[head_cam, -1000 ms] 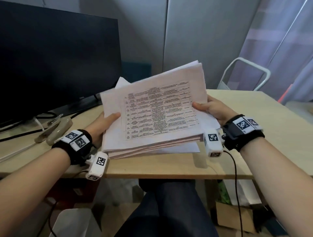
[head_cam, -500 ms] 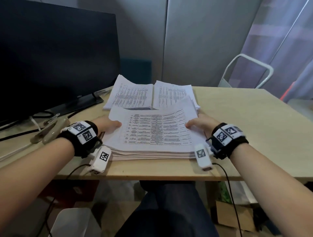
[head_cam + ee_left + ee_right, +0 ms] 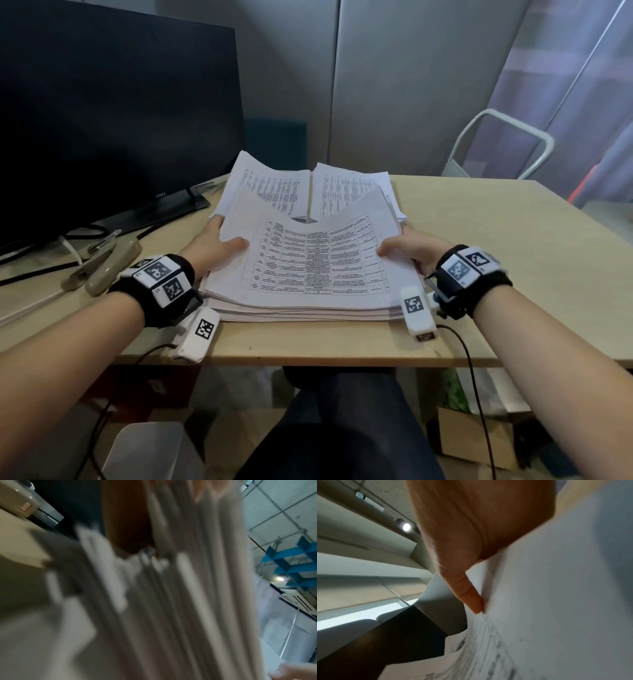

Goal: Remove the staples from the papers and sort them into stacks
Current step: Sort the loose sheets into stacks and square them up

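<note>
Near table [image 3: 342, 346] edge we noted a thick stack [image 3: 308, 305]. Left hand [image 3: 212, 250] clamped the top sheets' [image 3: 318, 260] left side, thumb on top; right hand [image 3: 411, 248] clamped the right side likewise. Sheets bowed upward off the stack. Beyond lay two piles [image 3: 270, 192] side by side. Stapler [image 3: 102, 263] sat left, monitor [image 3: 113, 113] behind.

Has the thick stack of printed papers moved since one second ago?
Yes. The thick stack of printed papers came down onto the light wooden desk, no longer hiding the two sorted piles behind.
</note>
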`<state>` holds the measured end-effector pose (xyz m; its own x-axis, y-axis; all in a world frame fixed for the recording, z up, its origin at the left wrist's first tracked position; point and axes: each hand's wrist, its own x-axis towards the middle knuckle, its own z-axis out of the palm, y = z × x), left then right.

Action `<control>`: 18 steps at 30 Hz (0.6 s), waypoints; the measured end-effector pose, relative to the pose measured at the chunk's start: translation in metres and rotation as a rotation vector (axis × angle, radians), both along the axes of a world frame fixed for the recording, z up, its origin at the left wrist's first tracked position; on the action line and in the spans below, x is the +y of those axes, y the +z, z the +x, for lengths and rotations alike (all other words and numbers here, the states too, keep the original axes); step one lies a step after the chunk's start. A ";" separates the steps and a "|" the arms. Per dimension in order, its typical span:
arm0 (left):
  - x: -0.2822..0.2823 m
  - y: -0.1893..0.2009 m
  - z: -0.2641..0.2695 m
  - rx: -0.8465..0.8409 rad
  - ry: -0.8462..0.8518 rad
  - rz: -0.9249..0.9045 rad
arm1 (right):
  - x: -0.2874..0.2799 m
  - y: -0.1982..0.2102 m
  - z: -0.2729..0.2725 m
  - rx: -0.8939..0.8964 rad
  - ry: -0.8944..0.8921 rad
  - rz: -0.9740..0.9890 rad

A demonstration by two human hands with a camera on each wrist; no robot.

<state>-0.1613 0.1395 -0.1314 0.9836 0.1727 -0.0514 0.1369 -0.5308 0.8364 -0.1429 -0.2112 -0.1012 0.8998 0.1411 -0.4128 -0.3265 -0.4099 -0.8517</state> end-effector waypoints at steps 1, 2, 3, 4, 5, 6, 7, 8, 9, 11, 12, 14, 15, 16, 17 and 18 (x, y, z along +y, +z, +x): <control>0.000 0.003 -0.002 -0.021 -0.012 -0.020 | 0.000 -0.003 -0.001 -0.024 0.007 0.007; 0.001 0.003 -0.003 -0.032 -0.022 -0.041 | 0.000 -0.005 -0.003 -0.042 0.010 0.024; 0.000 0.005 -0.005 -0.045 -0.031 -0.077 | -0.001 -0.007 -0.003 -0.056 0.008 0.057; 0.000 0.007 -0.006 -0.050 -0.038 -0.107 | -0.003 -0.009 -0.004 -0.068 0.005 0.096; -0.001 0.010 -0.008 -0.071 -0.045 -0.129 | -0.004 -0.011 -0.006 -0.075 0.011 0.126; -0.003 0.013 -0.009 -0.096 -0.051 -0.143 | -0.006 -0.014 -0.006 -0.073 0.013 0.152; -0.006 0.018 -0.013 -0.126 -0.057 -0.172 | -0.009 -0.016 -0.006 -0.071 0.011 0.185; -0.007 0.022 -0.015 -0.166 -0.067 -0.213 | -0.011 -0.019 -0.005 -0.079 -0.011 0.228; -0.009 0.028 -0.019 -0.213 -0.076 -0.261 | -0.013 -0.022 -0.005 -0.095 -0.041 0.293; -0.008 0.042 -0.024 -0.305 -0.107 -0.373 | -0.017 -0.030 -0.004 -0.130 -0.147 0.424; -0.006 0.048 -0.024 -0.341 -0.127 -0.425 | -0.017 -0.031 -0.006 -0.150 -0.193 0.491; -0.004 0.061 -0.025 -0.384 -0.179 -0.494 | -0.016 -0.030 -0.008 -0.179 -0.178 0.612; -0.004 0.067 -0.024 -0.394 -0.200 -0.509 | -0.016 -0.026 -0.010 -0.181 -0.143 0.651; -0.004 0.070 -0.022 -0.406 -0.217 -0.513 | -0.017 -0.021 -0.008 -0.165 -0.145 0.670; -0.007 0.074 -0.021 -0.419 -0.226 -0.514 | -0.019 -0.016 -0.006 -0.156 -0.178 0.688; -0.010 0.076 -0.020 -0.432 -0.233 -0.521 | -0.021 -0.009 -0.003 -0.194 -0.223 0.682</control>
<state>-0.1810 0.1299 -0.0558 0.9430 0.0146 0.3324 -0.3320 -0.0228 0.9430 -0.1458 -0.2325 -0.1099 0.9849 0.1148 -0.1299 -0.1582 0.2891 -0.9441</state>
